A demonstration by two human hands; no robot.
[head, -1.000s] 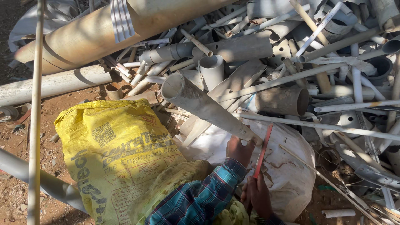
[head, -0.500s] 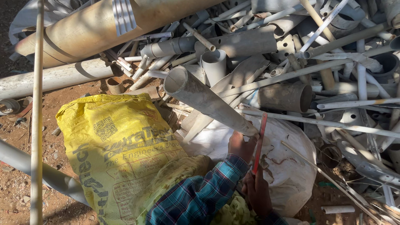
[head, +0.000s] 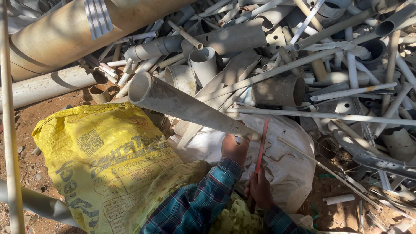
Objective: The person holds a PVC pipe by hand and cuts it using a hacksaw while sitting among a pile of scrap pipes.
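My left hand [head: 234,148] grips the near end of a long dusty grey pipe [head: 182,104] that slants up to the left, its open mouth at the upper left. My right hand [head: 260,190] is closed on the handle of a thin red saw blade [head: 261,143], which stands against the pipe just right of my left hand. Both sleeves are blue-green plaid. The pipe rests over a white sack [head: 290,164]; beside it on the left lies a yellow printed sack [head: 104,164].
A large heap of cut grey and white plastic pipes [head: 303,65] fills the upper and right side. A wide tan pipe [head: 65,34] lies at the upper left, a thin pole [head: 9,130] runs down the left edge. Reddish dirt ground [head: 26,125] shows on the left.
The view has shifted slightly; the red saw blade has moved a little along the pipe under my right hand. My left hand keeps its grip.
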